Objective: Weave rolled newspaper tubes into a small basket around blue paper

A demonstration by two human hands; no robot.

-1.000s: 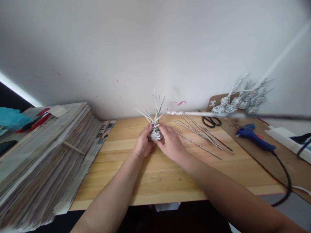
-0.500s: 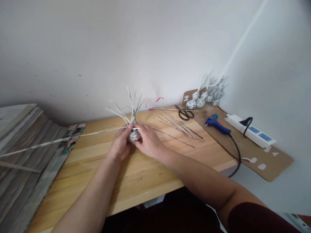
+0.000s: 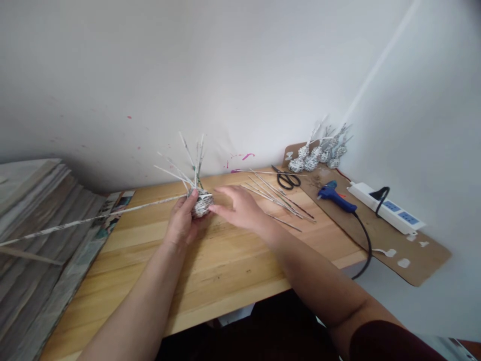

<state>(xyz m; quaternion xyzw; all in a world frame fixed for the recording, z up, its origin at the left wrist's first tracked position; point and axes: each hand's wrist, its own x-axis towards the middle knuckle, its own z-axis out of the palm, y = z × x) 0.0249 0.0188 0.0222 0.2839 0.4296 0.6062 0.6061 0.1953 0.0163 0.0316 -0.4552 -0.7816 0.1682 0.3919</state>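
Note:
A small round weave of rolled newspaper strips (image 3: 203,204) is gripped by my left hand (image 3: 182,218), its thumb lying along the near upper edge. Several thin paper sticks (image 3: 197,163) fan up and out from the top of the weave. One long paper strand (image 3: 124,211) runs from it to the left, past the frame's edge. My right hand (image 3: 240,206) is open just right of the weave, fingers apart, thumb close to its side; whether the thumb touches it I cannot tell.
Loose paper sticks (image 3: 278,196) and black scissors (image 3: 286,179) lie to the right. Beyond are a blue glue gun (image 3: 336,196) on brown cardboard (image 3: 391,245), a white power strip (image 3: 387,206) and finished woven pieces (image 3: 310,159). Stacked newspapers (image 3: 33,220) stand at left.
My right hand has let go of the weave and moved a little right, its fingers opening. The left hand keeps its hold, and the weave has tilted slightly left.

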